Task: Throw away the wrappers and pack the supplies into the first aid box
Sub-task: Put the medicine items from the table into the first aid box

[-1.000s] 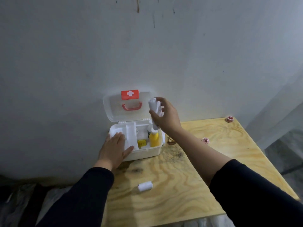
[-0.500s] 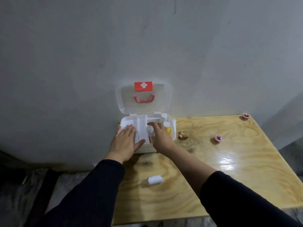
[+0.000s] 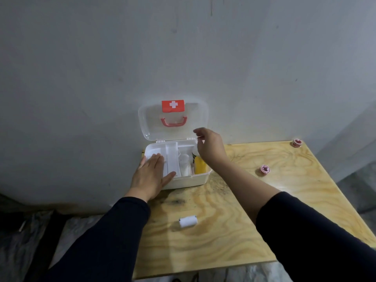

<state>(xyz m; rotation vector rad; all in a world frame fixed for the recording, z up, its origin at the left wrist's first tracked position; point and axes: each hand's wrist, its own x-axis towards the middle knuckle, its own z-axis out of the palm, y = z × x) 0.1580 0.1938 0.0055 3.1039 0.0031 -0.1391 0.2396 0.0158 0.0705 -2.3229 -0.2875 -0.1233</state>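
White gauze roll (image 3: 188, 221) lies crosswise on the plywood table (image 3: 234, 231), nearer the empty, half-curled right hand (image 3: 209, 148) than the flat left hand (image 3: 151, 174) steadying the first aid box (image 3: 200, 177)

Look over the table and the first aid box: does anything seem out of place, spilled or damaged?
Nothing is spilled or broken. Three supplies lie loose on the table, outside the open first aid box: a white bandage roll near the front and two pink tape rolls to the right. Dark stains mark the wood by the box.
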